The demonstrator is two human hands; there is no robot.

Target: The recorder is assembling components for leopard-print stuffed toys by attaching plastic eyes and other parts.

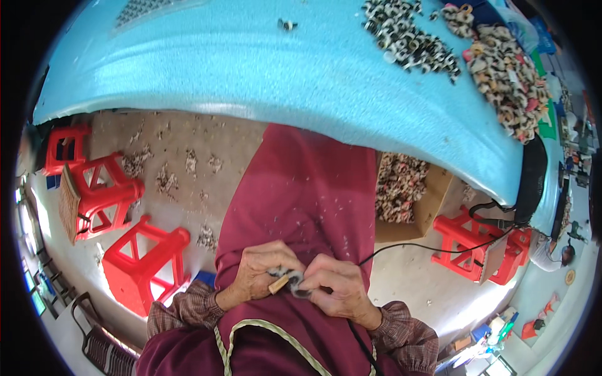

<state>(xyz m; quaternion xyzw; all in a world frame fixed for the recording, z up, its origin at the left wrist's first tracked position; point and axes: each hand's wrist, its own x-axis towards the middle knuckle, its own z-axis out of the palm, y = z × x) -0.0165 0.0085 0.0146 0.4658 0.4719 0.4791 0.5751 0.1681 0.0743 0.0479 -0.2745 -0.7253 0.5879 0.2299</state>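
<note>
My left hand (256,272) and my right hand (337,285) meet over my lap, above a maroon cloth (301,188). Both pinch one small black-and-white ring-shaped piece (290,279) with a tan tag end. The fingers of each hand curl tightly around it, so most of the piece is hidden. A thin black cable (401,245) runs from under my right hand off to the right.
A blue table (251,69) curves ahead, with heaps of the same small pieces (414,34) at its far right. A cardboard box (433,200) of pieces stands on the floor right of my lap. Red plastic stools (144,257) and floor scraps lie left, another stool (476,244) right.
</note>
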